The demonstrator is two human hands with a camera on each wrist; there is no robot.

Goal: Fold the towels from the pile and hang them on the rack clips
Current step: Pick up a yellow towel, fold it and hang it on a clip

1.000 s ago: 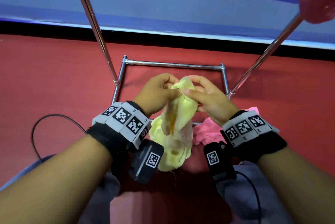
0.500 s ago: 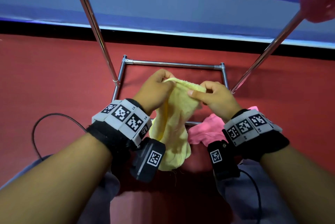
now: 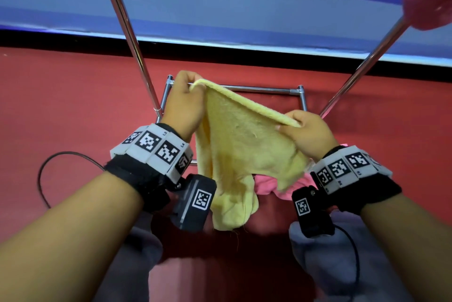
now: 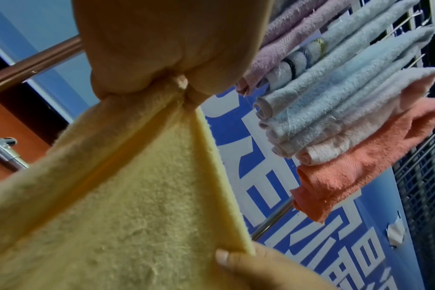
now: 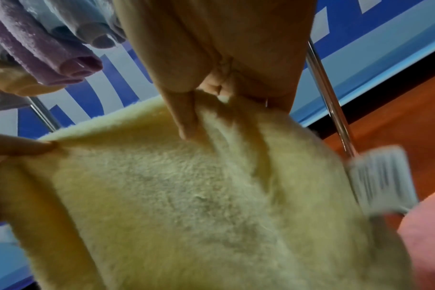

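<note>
Between both hands, the yellow towel (image 3: 244,145) hangs, top edge stretched sideways.

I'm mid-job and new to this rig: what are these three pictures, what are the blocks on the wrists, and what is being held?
No robot here: a person works bare-handed. The big picture comes from a head camera looking down; the other two come from cameras strapped under each wrist, looking along the fingers. The patterned blocks are marker bands on the wrists. The left hand and right hand each pinch a top corner of a yellow towel, stretched between them. A pink towel lies below on the red floor. Folded towels hang on the metal rack above.
</note>
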